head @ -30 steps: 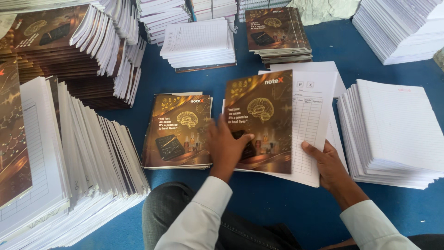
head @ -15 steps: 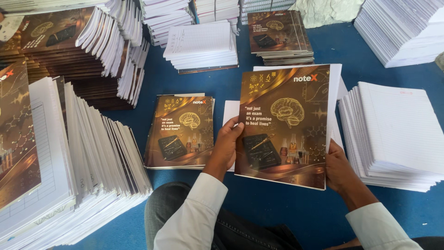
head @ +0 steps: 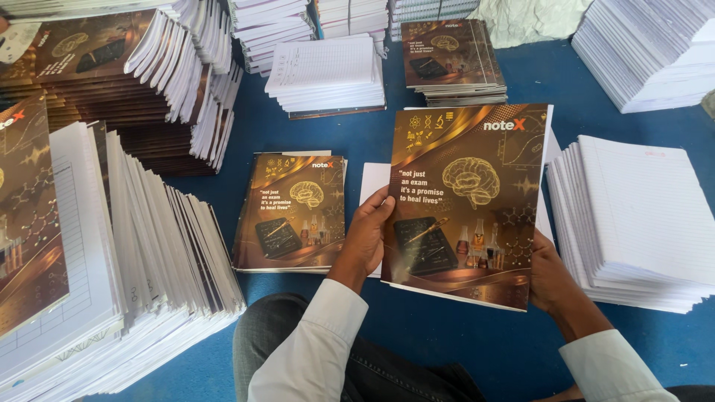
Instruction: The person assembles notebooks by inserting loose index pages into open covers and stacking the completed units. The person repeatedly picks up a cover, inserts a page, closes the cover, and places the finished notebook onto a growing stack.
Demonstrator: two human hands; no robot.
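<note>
head view, what's being held?
— a brown notebook (head: 465,205), lifted over the blue floor (head: 447,342), between a small pile of notebooks (head: 292,212) and a stack of white pages (head: 640,223).
— and the fingers?
— left hand (head: 366,237) grips its left edge; right hand (head: 550,277) clasps its lower right corner.

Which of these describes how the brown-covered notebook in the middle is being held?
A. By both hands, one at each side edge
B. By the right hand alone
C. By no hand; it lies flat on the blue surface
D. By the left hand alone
A: the left hand has its grip on the left edge of the notebook, and the right hand holds its lower right edge.
</note>
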